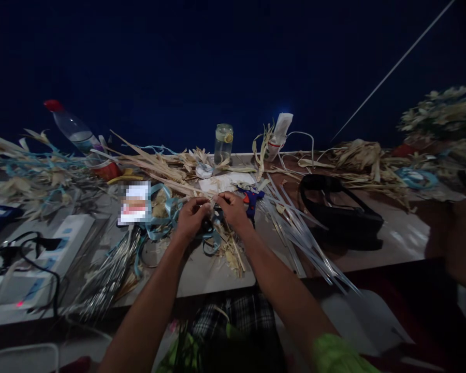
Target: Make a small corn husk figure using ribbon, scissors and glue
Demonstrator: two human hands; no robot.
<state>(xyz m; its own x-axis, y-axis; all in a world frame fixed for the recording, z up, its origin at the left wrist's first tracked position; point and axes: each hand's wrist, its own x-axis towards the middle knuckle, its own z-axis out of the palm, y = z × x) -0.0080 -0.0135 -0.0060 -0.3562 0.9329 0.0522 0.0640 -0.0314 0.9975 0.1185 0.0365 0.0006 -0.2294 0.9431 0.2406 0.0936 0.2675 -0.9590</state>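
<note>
My left hand (193, 216) and my right hand (233, 210) meet above the middle of the table, fingertips pinched together. Between them is a small pale piece, too small and dim to make out. Just beyond my right hand lies a blue glue gun (251, 201) with a red trigger. Light-blue ribbon (152, 220) curls in loops to the left of my left hand. Dry husk scraps (231, 251) are scattered on the table below my hands. White paper (227, 181) with husk bits on it lies behind them.
Long clear plastic sticks (306, 241) and a black strapped case (344, 220) lie right. Metal wires (111, 277), a lit phone (135, 203) and a white power strip (60, 254) lie left. A jar (223, 145), cup (272, 149) and tilted bottle (75, 129) stand behind. Another person's arm (464, 243) shows far right.
</note>
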